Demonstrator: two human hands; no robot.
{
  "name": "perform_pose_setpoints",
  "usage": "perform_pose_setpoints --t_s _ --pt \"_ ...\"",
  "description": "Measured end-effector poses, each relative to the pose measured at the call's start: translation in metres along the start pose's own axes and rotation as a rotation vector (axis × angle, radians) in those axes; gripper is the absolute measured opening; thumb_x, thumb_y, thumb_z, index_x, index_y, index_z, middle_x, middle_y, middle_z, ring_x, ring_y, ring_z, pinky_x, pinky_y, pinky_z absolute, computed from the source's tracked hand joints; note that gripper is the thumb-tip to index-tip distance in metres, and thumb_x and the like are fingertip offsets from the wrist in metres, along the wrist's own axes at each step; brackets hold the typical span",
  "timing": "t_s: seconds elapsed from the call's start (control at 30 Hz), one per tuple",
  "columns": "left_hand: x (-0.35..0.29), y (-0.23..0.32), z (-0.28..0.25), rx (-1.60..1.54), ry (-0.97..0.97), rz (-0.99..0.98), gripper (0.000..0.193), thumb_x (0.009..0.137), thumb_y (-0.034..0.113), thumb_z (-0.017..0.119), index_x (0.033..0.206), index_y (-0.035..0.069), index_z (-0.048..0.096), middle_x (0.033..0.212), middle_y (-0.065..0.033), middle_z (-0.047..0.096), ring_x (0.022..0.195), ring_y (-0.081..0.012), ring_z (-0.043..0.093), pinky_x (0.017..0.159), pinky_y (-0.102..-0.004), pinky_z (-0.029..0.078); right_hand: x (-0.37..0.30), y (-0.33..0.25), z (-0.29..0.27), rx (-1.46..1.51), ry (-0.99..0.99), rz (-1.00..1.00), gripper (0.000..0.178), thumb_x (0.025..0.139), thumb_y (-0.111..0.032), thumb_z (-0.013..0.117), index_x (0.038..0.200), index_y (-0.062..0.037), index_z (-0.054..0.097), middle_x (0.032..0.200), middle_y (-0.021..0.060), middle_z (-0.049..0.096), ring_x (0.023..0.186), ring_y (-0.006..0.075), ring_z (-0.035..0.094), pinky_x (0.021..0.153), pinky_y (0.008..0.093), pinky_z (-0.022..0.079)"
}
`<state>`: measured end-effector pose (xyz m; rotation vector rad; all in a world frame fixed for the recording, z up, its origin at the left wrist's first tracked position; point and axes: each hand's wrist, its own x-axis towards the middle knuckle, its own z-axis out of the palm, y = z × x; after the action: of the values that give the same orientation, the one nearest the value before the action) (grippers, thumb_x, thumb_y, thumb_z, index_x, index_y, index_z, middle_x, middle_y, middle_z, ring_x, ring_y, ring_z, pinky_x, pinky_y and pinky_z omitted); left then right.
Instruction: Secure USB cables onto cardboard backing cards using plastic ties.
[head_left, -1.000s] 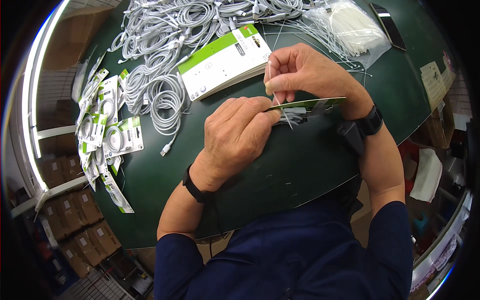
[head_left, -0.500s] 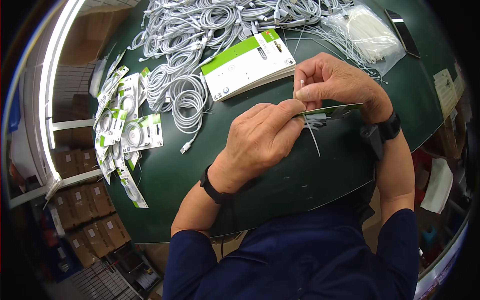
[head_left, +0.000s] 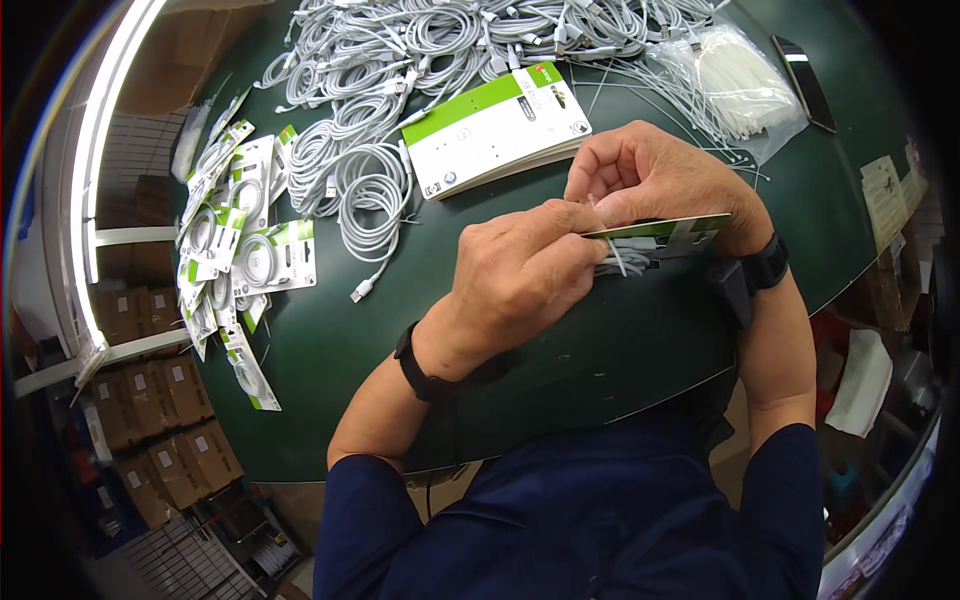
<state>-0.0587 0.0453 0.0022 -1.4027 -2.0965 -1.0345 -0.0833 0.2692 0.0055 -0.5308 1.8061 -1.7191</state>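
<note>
My left hand [head_left: 520,268] is closed on a green-and-white packaging card [head_left: 706,228], held nearly edge-on above the table. Against the card's near side sits a coiled grey-white cable [head_left: 632,262]. A thin white cable tie [head_left: 618,258] crosses that coil and sticks out below the card. Behind the card, my right hand [head_left: 665,188] pinches the tie's other end between thumb and fingers; only a bit of it shows there. My left fingertips are partly hidden behind the card and the cable.
A stack of blank cards [head_left: 500,135] lies beyond my hands. Behind it spreads a heap of coiled cables [head_left: 430,40]. Loose ties and a bag of ties [head_left: 735,85] lie at far right, beside a phone [head_left: 805,82]. Carded cables [head_left: 255,262] pile up at left.
The cable tie's end below the card has become shorter. My right hand has come down closer to the card and to my left hand. The whole view has shifted slightly.
</note>
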Motion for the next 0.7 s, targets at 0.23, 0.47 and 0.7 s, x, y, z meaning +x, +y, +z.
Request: perform_pose_setpoints --t_s 0.23,0.47,0.7 --pt "0.000 -0.002 -0.008 -0.202 -0.057 -0.324 0.018 0.069 -0.003 0.073 0.086 0.004 0.068 0.091 -0.0084 0.071 0.069 -0.0249 0.069 0.061 -0.0315 0.055 -0.006 -0.009 -0.012 -0.050 0.260 0.042 0.019 0.089 -0.009 0.073 0.105 0.0007 0.068 0.089 0.0026 0.071 0.079 0.0074 0.066 0.069 0.0201 0.051" --pt "-0.010 -0.019 -0.001 -0.355 0.056 -0.616 0.016 0.073 -0.001 0.072 0.089 0.001 0.073 0.084 -0.0101 0.072 0.069 -0.0180 0.069 0.063 -0.0300 0.054 -0.010 -0.014 -0.001 -0.353 0.451 -0.581 0.027 0.077 0.000 0.080 0.101 -0.0041 0.067 0.100 0.0043 0.071 0.093 0.0162 0.066 0.080 0.0293 0.051" --pt "-0.014 -0.023 -0.005 -0.363 0.055 -0.763 0.016 0.076 0.002 0.072 0.092 0.001 0.075 0.078 -0.0093 0.072 0.064 -0.0117 0.064 0.061 -0.0277 0.052 0.008 -0.016 0.039 -1.073 0.432 -0.564 0.030 0.066 0.003 0.078 0.089 -0.0080 0.063 0.099 0.0038 0.070 0.091 0.0262 0.063 0.081 0.0355 0.051"
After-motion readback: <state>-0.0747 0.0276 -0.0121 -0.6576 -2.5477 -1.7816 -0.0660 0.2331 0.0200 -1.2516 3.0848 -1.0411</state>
